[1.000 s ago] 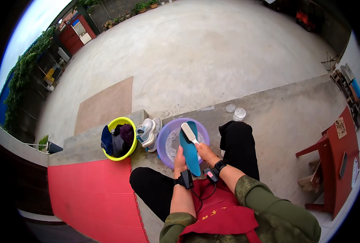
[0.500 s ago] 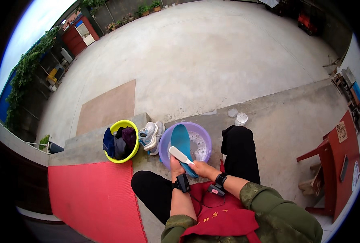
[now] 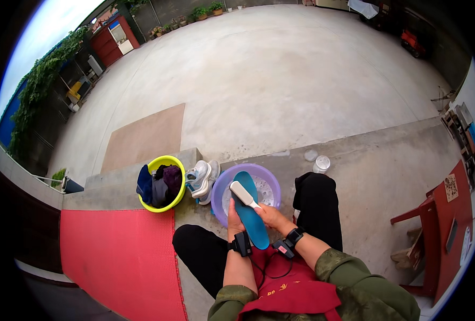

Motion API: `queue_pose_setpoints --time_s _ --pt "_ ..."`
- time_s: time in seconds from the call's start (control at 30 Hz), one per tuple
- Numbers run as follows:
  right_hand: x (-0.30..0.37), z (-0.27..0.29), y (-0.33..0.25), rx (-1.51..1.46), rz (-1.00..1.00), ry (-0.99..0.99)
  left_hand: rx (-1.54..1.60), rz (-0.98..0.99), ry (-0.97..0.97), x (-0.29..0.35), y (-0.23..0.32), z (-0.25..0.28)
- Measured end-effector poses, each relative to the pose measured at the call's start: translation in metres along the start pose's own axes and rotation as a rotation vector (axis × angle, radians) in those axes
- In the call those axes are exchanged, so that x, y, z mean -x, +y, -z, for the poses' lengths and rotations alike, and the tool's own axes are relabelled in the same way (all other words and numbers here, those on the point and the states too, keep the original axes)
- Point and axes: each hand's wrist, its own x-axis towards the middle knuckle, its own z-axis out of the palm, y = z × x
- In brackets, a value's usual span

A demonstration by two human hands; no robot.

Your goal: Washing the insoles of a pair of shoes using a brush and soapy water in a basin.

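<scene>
A blue shoe insole (image 3: 255,230) lies slantwise over a purple basin (image 3: 276,199) of foamy water, its lower end toward my lap. My left hand (image 3: 235,218) grips the insole along its left edge, the fingers partly hidden beneath it. In my right hand (image 3: 272,217) is a white brush (image 3: 241,192) held by the handle, its head lying across the insole with the bristles out of sight. Just left of the basin stands a pair of white and grey sneakers (image 3: 199,179).
Left of the sneakers is a yellow-green basin (image 3: 182,188) full of dark clothes (image 3: 160,187). A white tub (image 3: 321,164) and a round lid (image 3: 310,155) sit beyond my right knee. A red mat (image 3: 120,257) covers the lower left floor; a red table (image 3: 456,214) stands at right.
The insole has slid toward my lap, its lower end now closer to me. The brush has shifted up and slightly right along with my right hand.
</scene>
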Motion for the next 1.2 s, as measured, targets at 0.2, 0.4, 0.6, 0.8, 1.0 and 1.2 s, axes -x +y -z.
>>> queue_pose_setpoints --time_s 0.2,0.4,0.6,0.8,1.0,1.2 --pt "0.000 -0.011 0.021 0.297 0.203 -0.015 -0.015 -0.024 -0.008 -0.007 0.006 0.009" --pt "-0.036 0.011 0.021 0.096 -0.069 0.145 -0.131 0.008 0.044 -0.009 -0.011 0.009" --pt "0.012 -0.022 0.028 0.295 0.152 -0.033 -0.020 -0.026 -0.013 -0.010 0.008 0.030" --pt "-0.040 0.010 0.029 0.155 -0.037 0.175 -0.118 0.056 0.035 -0.011 -0.012 0.022" --pt "0.011 -0.025 0.045 0.364 0.202 0.044 -0.053 -0.098 0.157 -0.006 0.002 0.023" --pt "-0.034 0.003 0.039 0.242 0.012 0.173 -0.166 -0.063 0.112 -0.011 -0.014 0.014"
